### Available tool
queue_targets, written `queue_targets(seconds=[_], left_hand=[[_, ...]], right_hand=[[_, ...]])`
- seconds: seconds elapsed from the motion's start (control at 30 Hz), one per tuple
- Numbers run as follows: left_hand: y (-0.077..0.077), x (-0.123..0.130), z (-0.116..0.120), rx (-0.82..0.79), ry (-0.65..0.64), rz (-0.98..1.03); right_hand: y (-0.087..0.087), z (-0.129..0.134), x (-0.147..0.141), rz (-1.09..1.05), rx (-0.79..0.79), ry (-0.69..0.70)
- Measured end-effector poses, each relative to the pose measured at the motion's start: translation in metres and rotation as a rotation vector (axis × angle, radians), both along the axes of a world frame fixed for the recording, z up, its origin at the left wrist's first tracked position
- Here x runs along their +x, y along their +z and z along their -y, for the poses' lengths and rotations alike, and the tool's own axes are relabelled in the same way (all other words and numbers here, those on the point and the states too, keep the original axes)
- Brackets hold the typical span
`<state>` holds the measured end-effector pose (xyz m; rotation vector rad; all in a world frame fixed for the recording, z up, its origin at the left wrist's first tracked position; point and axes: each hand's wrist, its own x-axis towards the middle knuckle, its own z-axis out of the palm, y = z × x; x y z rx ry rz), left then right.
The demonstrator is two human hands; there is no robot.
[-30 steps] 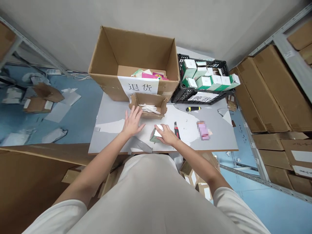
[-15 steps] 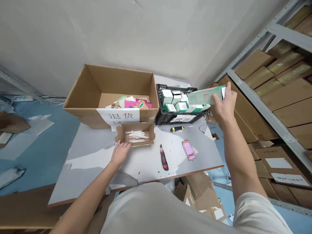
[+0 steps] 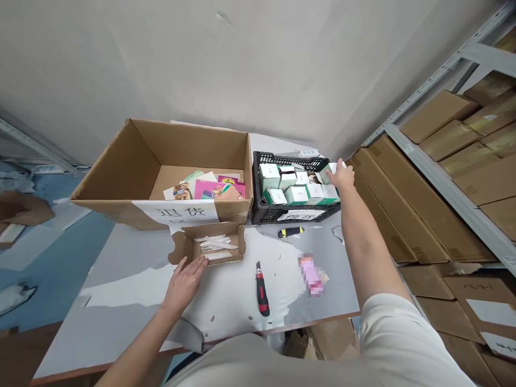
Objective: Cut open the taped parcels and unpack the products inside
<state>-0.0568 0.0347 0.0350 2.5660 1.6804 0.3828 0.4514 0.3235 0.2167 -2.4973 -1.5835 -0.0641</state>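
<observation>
Right hand (image 3: 342, 175): grasps a green-and-white carton (image 3: 325, 173) at the right end of the black crate (image 3: 266, 215).
Left hand (image 3: 186, 284): unclenched, fingers at the small cardboard tray (image 3: 183, 246).

Red-and-black cutter (image 3: 262, 293) lies near front edge of table (image 3: 92, 333); blurred pink item (image 3: 312, 277) toward right edge; yellow-and-black cutter (image 3: 291, 232) farther back; big carton (image 3: 193, 148) along back edge, booklets (image 3: 212, 190) inside

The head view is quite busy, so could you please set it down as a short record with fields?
Left hand: fingers at the near edge of the small carton, which holds white pieces
Right hand: on a green-and-white box at the right end of the black crate
Large carton: printed items inside
Table: red-and-black cutter, yellow-and-black cutter
</observation>
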Motion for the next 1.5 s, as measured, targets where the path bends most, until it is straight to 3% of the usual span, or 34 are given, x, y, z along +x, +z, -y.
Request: queue_targets(seconds=[0.13, 0.23, 0.33, 0.47, 0.6, 0.67, 0.73, 0.8, 0.87, 0.93, 1.03, 1.1, 1.2, 1.3, 1.37, 1.5], left_hand=[[-0.002, 0.005, 0.002, 0.011, 0.034, 0.014], [-0.006, 0.005, 0.004, 0.032, 0.036, 0.008], [-0.013, 0.003, 0.004, 0.074, 0.015, 0.001], [-0.019, 0.001, 0.001, 0.098, -0.028, 0.021], [-0.008, 0.002, 0.004, 0.043, -0.046, 0.081], [0.0, -0.001, 0.012, 0.027, -0.032, 0.135], [0.004, -0.01, 0.022, 0.048, 0.059, 0.202], [0.002, -0.023, 0.03, 0.059, 0.233, 0.297], [-0.006, -0.038, 0.031, -0.045, 0.415, 0.418], [-0.019, -0.048, 0.024, -0.284, 0.513, 0.535], [-0.037, -0.052, 0.008, -0.586, 0.442, 0.679], [-0.043, -0.05, 0.004, -0.625, 0.373, 0.784], [-0.04, -0.053, 0.016, -0.541, 0.334, 0.931], [-0.034, -0.065, 0.047, -0.465, 0.306, 1.025], [-0.036, -0.072, 0.07, -0.501, 0.305, 1.055], [-0.059, -0.076, 0.11, -0.704, 0.368, 1.021]], right_hand=[[-0.027, -0.003, -0.001, -0.038, -0.332, 0.036], [-0.037, 0.003, 0.002, -0.029, -0.387, 0.08], [-0.038, 0.013, 0.005, 0.008, -0.35, 0.138], [-0.027, 0.036, 0.0, 0.089, -0.232, 0.207], [-0.014, 0.076, -0.026, 0.153, -0.077, 0.307], [-0.018, 0.105, -0.05, 0.135, 0.081, 0.352], [-0.037, 0.138, -0.08, 0.037, 0.233, 0.429], [-0.069, 0.172, -0.116, -0.151, 0.295, 0.536], [-0.11, 0.202, -0.156, -0.399, 0.187, 0.578], [-0.15, 0.226, -0.198, -0.66, -0.037, 0.504], [-0.189, 0.251, -0.252, -0.879, -0.203, 0.448], [-0.199, 0.263, -0.277, -0.919, -0.198, 0.459], [-0.198, 0.286, -0.29, -1.026, -0.125, 0.453], [-0.196, 0.322, -0.287, -1.278, 0.001, 0.381], [-0.201, 0.351, -0.286, -1.419, 0.03, 0.317], [-0.226, 0.409, -0.299, -1.518, -0.057, 0.149]])
